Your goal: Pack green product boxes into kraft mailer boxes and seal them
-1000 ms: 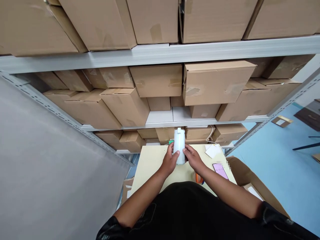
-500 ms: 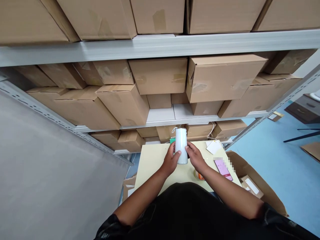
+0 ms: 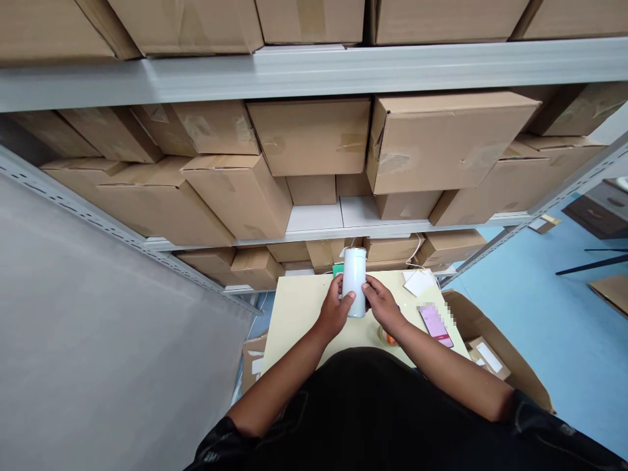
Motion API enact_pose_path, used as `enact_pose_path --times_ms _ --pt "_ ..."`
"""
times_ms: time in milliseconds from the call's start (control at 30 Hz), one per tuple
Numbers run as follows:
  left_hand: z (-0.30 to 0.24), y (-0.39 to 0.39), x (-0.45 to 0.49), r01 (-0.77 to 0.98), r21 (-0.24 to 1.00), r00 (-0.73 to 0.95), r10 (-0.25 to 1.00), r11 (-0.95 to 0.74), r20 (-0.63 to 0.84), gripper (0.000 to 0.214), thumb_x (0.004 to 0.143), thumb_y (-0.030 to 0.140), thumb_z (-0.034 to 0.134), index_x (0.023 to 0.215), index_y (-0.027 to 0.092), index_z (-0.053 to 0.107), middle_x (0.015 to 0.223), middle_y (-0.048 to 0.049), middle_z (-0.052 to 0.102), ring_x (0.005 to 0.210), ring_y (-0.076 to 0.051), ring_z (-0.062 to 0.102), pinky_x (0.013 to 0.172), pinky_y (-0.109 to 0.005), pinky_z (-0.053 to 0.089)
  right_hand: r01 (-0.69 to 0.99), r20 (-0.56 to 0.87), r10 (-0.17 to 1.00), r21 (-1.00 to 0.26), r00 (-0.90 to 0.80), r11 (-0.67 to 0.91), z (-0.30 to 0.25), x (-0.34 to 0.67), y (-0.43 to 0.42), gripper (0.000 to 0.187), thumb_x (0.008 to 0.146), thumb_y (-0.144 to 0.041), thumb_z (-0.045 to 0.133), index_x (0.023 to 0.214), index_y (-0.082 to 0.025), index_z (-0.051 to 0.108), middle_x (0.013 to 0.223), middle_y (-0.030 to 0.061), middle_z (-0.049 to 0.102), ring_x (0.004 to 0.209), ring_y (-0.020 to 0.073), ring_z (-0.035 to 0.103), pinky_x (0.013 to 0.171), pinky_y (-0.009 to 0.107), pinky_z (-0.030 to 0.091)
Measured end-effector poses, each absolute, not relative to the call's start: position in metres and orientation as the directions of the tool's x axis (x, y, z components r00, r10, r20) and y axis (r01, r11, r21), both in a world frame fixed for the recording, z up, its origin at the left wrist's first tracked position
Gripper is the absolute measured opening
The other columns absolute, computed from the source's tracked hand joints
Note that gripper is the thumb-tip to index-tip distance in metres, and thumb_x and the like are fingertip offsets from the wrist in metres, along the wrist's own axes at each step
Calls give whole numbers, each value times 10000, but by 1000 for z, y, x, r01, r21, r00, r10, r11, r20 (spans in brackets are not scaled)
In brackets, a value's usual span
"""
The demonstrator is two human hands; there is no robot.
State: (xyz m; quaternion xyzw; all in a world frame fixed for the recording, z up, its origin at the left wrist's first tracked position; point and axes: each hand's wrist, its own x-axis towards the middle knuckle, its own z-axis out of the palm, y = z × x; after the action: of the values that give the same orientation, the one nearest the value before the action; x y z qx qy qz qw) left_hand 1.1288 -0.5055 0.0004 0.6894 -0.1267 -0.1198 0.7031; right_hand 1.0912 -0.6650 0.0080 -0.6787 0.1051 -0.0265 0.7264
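Note:
A pale white thermos bottle (image 3: 354,278) with a thin rim line near its top is held upright above the table, between both hands. My left hand (image 3: 336,307) is closed on its left side, thumb across the front. On the other side, my right hand (image 3: 383,304) grips it with the thumb against the lower front; the fingers behind are mostly hidden. Something green (image 3: 338,269) shows just behind the bottle. By my right wrist lies a roll of tape (image 3: 387,337) with an orange inside, partly covered by the forearm.
The cream table (image 3: 294,311) also carries a phone (image 3: 436,325) with a pink screen and a white card (image 3: 418,282). Shelves of cardboard boxes (image 3: 314,136) rise beyond it. A large open carton (image 3: 520,366) stands at the right, a grey wall (image 3: 98,340) at the left.
The camera view has shifted slightly, so the upper shelves sit higher in the picture. The bottle's loop shows less than before. Both hands keep their hold on the bottle.

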Motion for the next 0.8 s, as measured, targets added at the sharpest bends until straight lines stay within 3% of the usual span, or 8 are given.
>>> enact_pose_path --times_ms 133,267,400,567,800 --pt "2 -504 1130 -7 1000 952 -306 -27 -1 721 802 521 799 1397 206 540 1384 -151 595 1229 -316 611 1024 -457 503 -81 -91 -193 -995 977 61 13 1090 -666 567 915 -593 648 1360 -242 666 920 22 659 660 162 562 587 318 504" --pt "6 -502 1131 48 995 942 -337 88 -15 596 879 463 691 1386 205 514 1272 -116 677 1149 -288 651 1004 -446 510 -96 -119 -210 -989 970 116 11 1091 -668 567 929 -592 637 1368 -234 657 928 21 663 668 164 590 641 343 535" --pt "3 -499 1130 101 990 939 -338 98 -62 521 936 465 589 1385 221 486 1229 -99 696 1094 -279 672 961 -457 528 -132 -150 -197 -986 969 104 4 1093 -666 541 945 -579 609 1373 -251 660 978 41 697 769 200 626 672 350 541" --pt "-4 -496 1131 -15 999 955 -296 -37 3 640 870 570 709 1375 206 560 1330 -132 633 1215 -314 617 1023 -451 498 -46 -51 -199 -998 979 31 -1 1093 -662 499 940 -547 650 1338 -246 676 950 28 673 732 177 594 657 327 513" --pt "-3 -494 1134 109 989 939 -338 102 -68 549 910 414 627 1406 223 491 1254 -106 702 1087 -269 675 940 -420 534 -98 -124 -254 -989 959 113 6 1098 -663 490 908 -555 665 1276 -234 687 843 1 635 660 169 585 634 338 526"
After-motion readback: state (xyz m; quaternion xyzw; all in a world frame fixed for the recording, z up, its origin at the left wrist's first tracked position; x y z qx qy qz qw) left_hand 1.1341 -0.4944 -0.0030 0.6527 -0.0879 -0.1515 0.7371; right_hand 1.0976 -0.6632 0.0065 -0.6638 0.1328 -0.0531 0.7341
